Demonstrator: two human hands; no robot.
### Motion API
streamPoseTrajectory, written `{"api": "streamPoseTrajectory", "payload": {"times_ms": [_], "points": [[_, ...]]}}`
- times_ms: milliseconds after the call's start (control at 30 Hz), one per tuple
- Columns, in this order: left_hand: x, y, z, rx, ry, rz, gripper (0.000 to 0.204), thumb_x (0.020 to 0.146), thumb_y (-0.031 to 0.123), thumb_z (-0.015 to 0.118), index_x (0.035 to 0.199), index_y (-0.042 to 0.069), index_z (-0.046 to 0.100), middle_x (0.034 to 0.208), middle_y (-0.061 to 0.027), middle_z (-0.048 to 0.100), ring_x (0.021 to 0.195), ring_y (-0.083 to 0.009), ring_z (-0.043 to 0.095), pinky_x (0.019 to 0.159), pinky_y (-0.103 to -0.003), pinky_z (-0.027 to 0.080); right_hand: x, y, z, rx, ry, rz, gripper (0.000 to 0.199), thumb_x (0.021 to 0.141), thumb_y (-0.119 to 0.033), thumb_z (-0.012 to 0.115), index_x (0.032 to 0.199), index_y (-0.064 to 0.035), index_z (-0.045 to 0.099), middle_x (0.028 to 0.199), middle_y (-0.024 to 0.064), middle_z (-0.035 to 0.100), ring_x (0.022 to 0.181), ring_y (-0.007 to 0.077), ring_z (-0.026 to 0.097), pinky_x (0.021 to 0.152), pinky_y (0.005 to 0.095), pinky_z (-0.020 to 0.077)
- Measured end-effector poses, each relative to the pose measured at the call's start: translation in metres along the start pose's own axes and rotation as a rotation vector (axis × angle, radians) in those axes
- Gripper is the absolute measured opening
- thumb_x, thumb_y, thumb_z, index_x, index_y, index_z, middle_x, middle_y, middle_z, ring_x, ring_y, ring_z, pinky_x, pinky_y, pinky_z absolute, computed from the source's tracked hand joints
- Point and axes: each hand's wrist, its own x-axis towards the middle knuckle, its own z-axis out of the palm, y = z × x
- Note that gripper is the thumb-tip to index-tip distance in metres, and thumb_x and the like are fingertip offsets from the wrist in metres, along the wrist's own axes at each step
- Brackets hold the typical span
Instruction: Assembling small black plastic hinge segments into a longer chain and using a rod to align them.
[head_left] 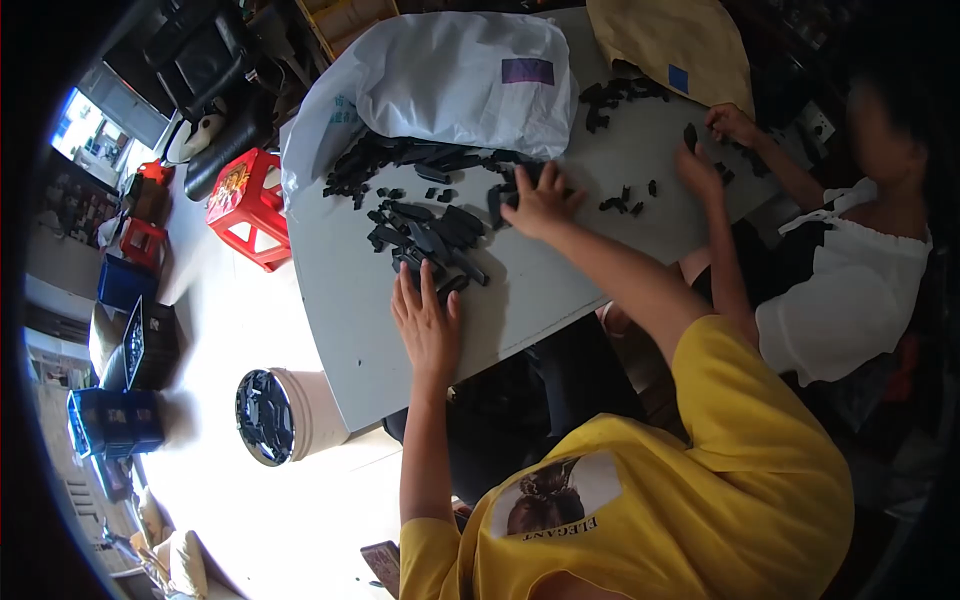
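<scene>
Both my hands are over a grey table (350, 345) strewn with small black plastic pieces. My left hand (428, 318) lies with its fingers stretched out at the near edge of a pile of long black pieces (432, 235). My right hand (543, 205) is spread wide to the right of that pile, its thumb beside some black pieces (497, 203); whether it touches them I cannot tell. More black pieces (405, 152) spill along the mouth of a big white plastic bag (450, 75) at the back of the table.
On the right a co-worker in a white top (850, 290) handles small black pieces. A brown bag (680, 45) lies at the far right with black pieces (610, 100) by it. On the floor at left stand a bucket (318, 410) of black pieces and a red stool (250, 205).
</scene>
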Motion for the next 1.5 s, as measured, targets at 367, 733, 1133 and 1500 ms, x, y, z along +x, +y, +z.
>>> {"api": "streamPoseTrajectory", "payload": {"times_ms": [367,733,1133,1500], "points": [[-0.005,-0.010,0.001,-0.025,0.009,-0.026,0.056,0.087,0.021,0.058,0.138,0.005,0.041,0.143,-0.0205,0.034,0.131,-0.0394,0.032,0.109,-0.048,0.026,0.043,-0.052,-0.013,0.380,0.802,-0.504,0.083,0.070,-0.033,0.076,0.142,-0.0186,0.036,0.145,0.0270,0.024,0.132,0.0488,0.025,0.102,0.0625,0.0261],[0.006,-0.007,0.009,0.027,0.010,0.045,0.058,0.085,0.017,0.057,0.139,0.004,0.040,0.143,-0.0215,0.036,0.130,-0.0409,0.033,0.108,-0.049,0.027,0.093,-0.097,-0.098,0.762,0.733,-0.404,0.035,0.078,-0.010,0.060,0.112,-0.0049,0.057,0.091,0.0161,0.065,0.087,0.0331,0.064,0.074,0.0468,0.0501],[0.038,-0.090,-0.010,-0.080,0.335,-0.369,0.045,0.091,0.013,0.051,0.135,0.004,0.044,0.135,-0.0192,0.046,0.125,-0.0362,0.042,0.106,-0.043,0.031,0.104,-0.091,-0.131,0.072,1.052,-0.697,0.064,0.071,-0.012,0.070,0.132,-0.0154,0.050,0.132,0.0194,0.042,0.119,0.0367,0.044,0.087,0.0496,0.0406],[0.045,-0.073,-0.003,-0.001,0.169,-0.461,0.053,0.088,0.021,0.054,0.137,0.004,0.040,0.134,-0.0180,0.047,0.126,-0.0356,0.041,0.108,-0.045,0.026,0.171,-0.346,-0.016,-0.416,0.234,-1.005,0.035,0.091,-0.027,0.051,0.126,-0.0265,0.055,0.111,0.0093,0.066,0.108,0.0274,0.061,0.102,0.0512,0.0351]]}}
